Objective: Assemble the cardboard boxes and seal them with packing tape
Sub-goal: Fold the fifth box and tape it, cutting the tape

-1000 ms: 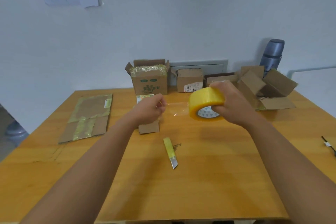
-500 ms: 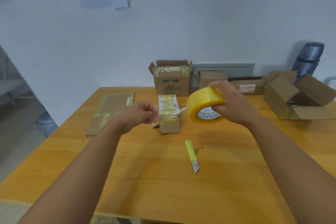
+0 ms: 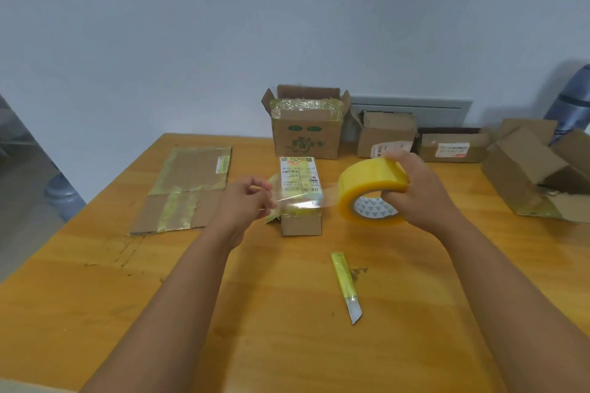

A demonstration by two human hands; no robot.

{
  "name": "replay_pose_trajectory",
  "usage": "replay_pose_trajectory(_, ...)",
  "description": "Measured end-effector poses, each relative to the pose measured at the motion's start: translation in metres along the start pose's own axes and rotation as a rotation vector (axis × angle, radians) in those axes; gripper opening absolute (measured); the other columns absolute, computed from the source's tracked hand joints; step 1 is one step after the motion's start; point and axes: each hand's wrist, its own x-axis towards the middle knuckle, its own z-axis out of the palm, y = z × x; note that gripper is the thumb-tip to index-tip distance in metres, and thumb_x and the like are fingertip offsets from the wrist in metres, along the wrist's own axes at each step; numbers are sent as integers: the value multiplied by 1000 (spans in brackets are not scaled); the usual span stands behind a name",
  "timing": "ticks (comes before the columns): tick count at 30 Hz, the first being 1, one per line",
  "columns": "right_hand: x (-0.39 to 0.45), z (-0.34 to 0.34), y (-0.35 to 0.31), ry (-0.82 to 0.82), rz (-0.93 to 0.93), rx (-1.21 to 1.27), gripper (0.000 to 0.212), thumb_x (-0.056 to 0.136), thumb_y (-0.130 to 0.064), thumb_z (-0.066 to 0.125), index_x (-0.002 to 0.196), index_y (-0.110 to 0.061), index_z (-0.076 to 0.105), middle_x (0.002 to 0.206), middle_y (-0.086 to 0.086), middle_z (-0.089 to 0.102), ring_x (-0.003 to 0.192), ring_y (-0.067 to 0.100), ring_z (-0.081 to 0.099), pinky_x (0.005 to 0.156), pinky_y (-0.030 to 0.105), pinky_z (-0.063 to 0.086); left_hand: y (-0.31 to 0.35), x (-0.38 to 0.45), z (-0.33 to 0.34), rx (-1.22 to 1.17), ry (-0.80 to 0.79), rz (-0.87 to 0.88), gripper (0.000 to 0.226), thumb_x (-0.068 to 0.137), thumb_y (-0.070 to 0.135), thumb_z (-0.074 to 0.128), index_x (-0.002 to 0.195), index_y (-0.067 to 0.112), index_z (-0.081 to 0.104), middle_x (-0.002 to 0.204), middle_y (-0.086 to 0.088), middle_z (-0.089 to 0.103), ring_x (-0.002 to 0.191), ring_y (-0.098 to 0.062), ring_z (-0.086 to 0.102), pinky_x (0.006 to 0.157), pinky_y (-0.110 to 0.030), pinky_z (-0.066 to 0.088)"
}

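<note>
Fingers on tape end, tape roll right.

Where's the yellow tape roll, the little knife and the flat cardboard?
tape roll (image 3: 372,180), head view, on its yellow outer band
knife (image 3: 345,284), head view, on its yellow handle
flat cardboard (image 3: 188,188), head view, on its middle

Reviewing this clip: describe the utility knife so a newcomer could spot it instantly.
Start at the wooden table and look at its near middle, between the person's two forearms. The utility knife lies flat there, touched by nothing. It is the only slim yellow-green stick with a bare metal blade tip; everything else nearby is cardboard or tape.
</note>
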Motion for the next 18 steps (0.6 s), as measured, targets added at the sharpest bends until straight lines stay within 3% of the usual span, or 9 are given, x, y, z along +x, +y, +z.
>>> replay_pose_trajectory(5,6,10,16,7,50,19,64,81,-3,71,137,-22,46,119,-3,42,104,18,43,79,32,34,-5,11,8,44,51,51,30,93,4,60,113,27,59,93,-11,66,85,-19,64,83,-37,56)
replay_pose_trajectory(10,9,17,32,-31,39,15,62,79,-2,71,133,-24,50,126,2,48,111,22,46,85,34,35,-16,15,21,-125,150,5,25,89,7,69,106,21,57,81,-6,68,71,-15,64,84,-40,56)
replay_pose_trajectory(18,13,24,41,-12,18,-11,65,80,-3,71,138,-25,50,129,6,47,112,20,45,85,32,34,-25,17,36,-88,258,45,17,92,9,63,95,24,57,76,0,61,69,-13,59,75,-37,54)
